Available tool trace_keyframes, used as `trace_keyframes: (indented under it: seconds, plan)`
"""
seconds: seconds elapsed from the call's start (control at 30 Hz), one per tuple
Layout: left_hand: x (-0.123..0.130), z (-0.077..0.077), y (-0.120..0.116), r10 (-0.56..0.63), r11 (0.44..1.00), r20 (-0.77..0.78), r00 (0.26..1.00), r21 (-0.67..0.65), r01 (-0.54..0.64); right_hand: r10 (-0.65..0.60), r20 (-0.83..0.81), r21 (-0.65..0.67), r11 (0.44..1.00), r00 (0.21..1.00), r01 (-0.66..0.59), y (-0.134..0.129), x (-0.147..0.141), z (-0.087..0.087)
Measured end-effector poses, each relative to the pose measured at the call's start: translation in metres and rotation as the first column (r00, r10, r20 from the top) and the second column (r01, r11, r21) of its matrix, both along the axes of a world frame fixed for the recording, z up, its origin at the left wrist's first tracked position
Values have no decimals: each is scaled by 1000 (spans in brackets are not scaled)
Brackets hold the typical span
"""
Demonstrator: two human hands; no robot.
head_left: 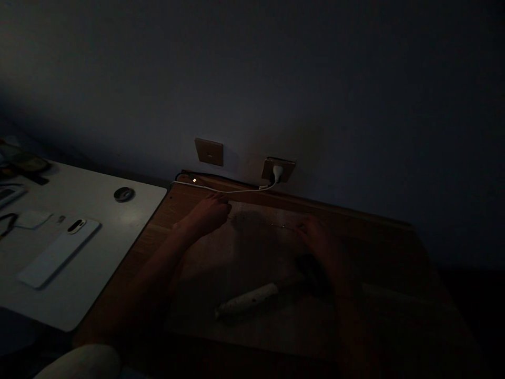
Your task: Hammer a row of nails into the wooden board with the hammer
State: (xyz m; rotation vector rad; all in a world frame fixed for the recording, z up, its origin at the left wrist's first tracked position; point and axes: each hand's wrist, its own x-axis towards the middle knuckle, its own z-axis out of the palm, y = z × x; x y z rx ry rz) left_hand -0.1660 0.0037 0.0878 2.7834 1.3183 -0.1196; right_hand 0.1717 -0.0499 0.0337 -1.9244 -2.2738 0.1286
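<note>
The picture is very dark. My right hand (313, 231) is closed in a pinch on a thin shiny metal piece (282, 226), which points left; its exact kind is too dim to make out. Across from it, my left hand (215, 210) is closed, fingers curled, near the far edge of a pale sheet or board (209, 258). Whatever it may hold is too small and dark to name. Closer to me lies a hammer-like tool (248, 302) with a whitish handle; its dark head end is partly hidden by my right forearm.
A white table (114, 226) adjoins the wooden table (390, 252) on the left, bearing a white phone (59, 255) and a roll of tape (124, 194). Behind, a white cable (236, 191) runs to a plug (278, 172) in the wall socket. The wall borders the far edge.
</note>
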Motion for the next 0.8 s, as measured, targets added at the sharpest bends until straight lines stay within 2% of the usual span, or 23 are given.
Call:
trace_keyframes:
  seconds: [0.37,0.53,0.8]
  plan:
    - [3,7,-2,15,1000,-50,999,-3,-15,50,-45,12,999,998,-49,0,-16,18]
    - [-2,7,0,19,999,37,999,29,-20,74,-59,36,997,996,-72,-3,-20,22]
    - [-2,1,2,-50,998,178,983,46,42,92,-88,18,996,992,-91,-1,-24,24]
